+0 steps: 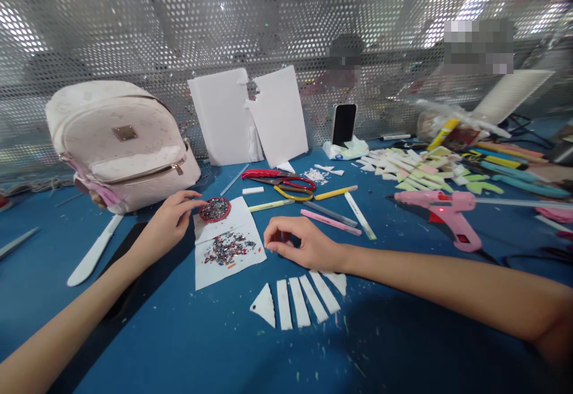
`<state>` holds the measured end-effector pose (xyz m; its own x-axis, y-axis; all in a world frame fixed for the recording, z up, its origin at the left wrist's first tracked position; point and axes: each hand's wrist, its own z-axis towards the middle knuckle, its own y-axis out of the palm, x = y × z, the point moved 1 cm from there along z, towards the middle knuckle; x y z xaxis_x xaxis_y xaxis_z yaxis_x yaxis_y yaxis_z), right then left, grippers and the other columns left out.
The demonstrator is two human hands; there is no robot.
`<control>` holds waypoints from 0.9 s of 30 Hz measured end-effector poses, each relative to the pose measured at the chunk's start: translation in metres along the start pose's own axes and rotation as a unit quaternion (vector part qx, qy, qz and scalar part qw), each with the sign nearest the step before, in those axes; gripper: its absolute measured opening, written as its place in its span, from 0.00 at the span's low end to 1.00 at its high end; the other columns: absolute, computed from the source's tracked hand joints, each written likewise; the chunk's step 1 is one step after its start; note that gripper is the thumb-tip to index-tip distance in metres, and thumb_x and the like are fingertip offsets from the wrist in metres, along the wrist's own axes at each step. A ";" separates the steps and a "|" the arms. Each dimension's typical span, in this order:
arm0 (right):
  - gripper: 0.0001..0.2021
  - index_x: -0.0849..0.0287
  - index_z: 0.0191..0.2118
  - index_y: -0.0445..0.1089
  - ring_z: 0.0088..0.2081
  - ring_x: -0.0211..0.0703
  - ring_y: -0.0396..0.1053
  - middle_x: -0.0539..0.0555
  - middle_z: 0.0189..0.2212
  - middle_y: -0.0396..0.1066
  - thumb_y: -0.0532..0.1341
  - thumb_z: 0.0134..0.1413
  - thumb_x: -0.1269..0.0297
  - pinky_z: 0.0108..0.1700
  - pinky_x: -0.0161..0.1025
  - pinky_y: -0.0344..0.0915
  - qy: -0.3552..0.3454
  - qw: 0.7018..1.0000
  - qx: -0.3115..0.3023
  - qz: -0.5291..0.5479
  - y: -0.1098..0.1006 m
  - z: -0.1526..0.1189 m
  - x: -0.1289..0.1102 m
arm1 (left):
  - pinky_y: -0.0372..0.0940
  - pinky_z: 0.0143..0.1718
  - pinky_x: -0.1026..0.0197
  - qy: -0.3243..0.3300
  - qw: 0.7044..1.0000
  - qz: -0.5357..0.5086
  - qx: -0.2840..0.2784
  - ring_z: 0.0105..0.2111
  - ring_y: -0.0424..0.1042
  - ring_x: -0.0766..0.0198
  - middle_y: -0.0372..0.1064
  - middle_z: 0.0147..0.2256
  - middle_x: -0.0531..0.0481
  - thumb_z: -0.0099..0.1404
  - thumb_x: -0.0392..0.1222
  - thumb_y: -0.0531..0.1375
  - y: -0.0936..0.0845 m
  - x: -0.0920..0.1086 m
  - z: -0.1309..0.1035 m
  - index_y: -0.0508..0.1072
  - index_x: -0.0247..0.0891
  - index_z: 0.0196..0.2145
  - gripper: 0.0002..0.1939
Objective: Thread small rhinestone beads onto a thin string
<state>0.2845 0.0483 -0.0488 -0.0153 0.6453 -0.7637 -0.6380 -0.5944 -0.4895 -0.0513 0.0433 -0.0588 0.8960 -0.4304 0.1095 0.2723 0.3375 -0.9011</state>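
My left hand point(172, 221) reaches to a small round red-rimmed dish point(215, 209) filled with multicoloured bits, its fingers apart at the dish's left edge. The dish stands on the upper part of a white paper sheet point(203, 274). More glittery bits point(229, 249) lie loose on the paper below it. My right hand point(304, 240) rests on the blue table just right of the paper, fingers curled with thumb and fingertips close together; whether something small is between them is hidden. Below it, white cut pieces point(298, 301) lie in a fish-like row, with a pointed piece at the left.
A pale backpack point(123, 143) stands at the back left, near a white knife point(94, 251). Scissors point(293, 190) and pens point(331, 222) lie behind my right hand. A pink glue gun point(447, 212), its light lit, and a pile of cut strips point(412, 167) are at the right.
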 end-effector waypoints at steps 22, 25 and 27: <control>0.06 0.61 0.37 0.69 0.29 0.35 0.63 0.51 0.31 0.69 0.58 0.65 0.65 0.28 0.34 0.58 0.014 1.000 -0.010 0.000 0.000 0.001 -0.002 | 0.58 0.61 0.39 0.011 0.996 0.064 -0.055 0.63 0.57 0.45 0.54 0.65 0.40 0.60 0.23 0.47 0.010 -0.002 -0.007 0.70 0.42 0.59 0.33; 0.05 0.61 0.37 0.69 0.28 0.34 0.62 0.51 0.30 0.69 0.58 0.65 0.66 0.28 0.33 0.58 0.016 1.000 -0.010 0.001 -0.001 0.001 -0.002 | 0.58 0.61 0.38 0.006 0.997 0.061 -0.045 0.62 0.58 0.45 0.56 0.64 0.40 0.61 0.24 0.47 0.005 0.002 -0.005 0.73 0.41 0.54 0.29; 0.05 0.61 0.37 0.68 0.28 0.34 0.62 0.51 0.30 0.69 0.58 0.65 0.66 0.28 0.33 0.57 0.018 1.000 -0.010 0.000 -0.001 0.001 -0.003 | 0.58 0.61 0.39 0.005 0.997 0.067 -0.040 0.62 0.58 0.45 0.56 0.63 0.39 0.61 0.24 0.46 0.001 0.005 -0.004 0.73 0.39 0.54 0.29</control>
<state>0.2845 0.0475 -0.0458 0.0121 0.6279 -0.7782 -0.6220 -0.6046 -0.4975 -0.0476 0.0377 -0.0609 0.9190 -0.3939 -0.0175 0.1215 0.3250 -0.9379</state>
